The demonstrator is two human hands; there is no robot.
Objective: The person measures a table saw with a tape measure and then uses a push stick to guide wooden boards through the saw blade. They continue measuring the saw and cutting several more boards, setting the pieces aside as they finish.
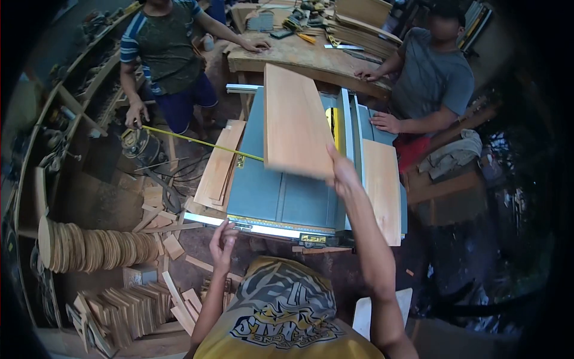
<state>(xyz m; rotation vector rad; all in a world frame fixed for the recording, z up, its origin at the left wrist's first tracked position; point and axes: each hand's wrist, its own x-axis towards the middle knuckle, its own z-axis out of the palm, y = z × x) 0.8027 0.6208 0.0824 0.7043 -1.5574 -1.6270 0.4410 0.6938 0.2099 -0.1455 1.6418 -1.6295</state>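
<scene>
My right hand (343, 172) grips a wide wooden board (294, 119) by its near right corner. The board is raised over the grey top of a table saw (254, 191), and its near edge is blurred. My left hand (223, 240) is by the silver front rail (209, 222), fingers loosely bent and apart, holding nothing. A yellow measuring tape (197, 140) stretches from a person's hand at the left and passes behind the board. Along the saw's right side lies another board (381, 191).
Two people stand across the saw; one hand (385, 122) rests on its right side. Several boards (220, 167) lie along its left edge. Behind is a workbench (287, 57) with tools. Stacked round wooden discs (95, 244) and offcuts (173, 246) lie at the lower left.
</scene>
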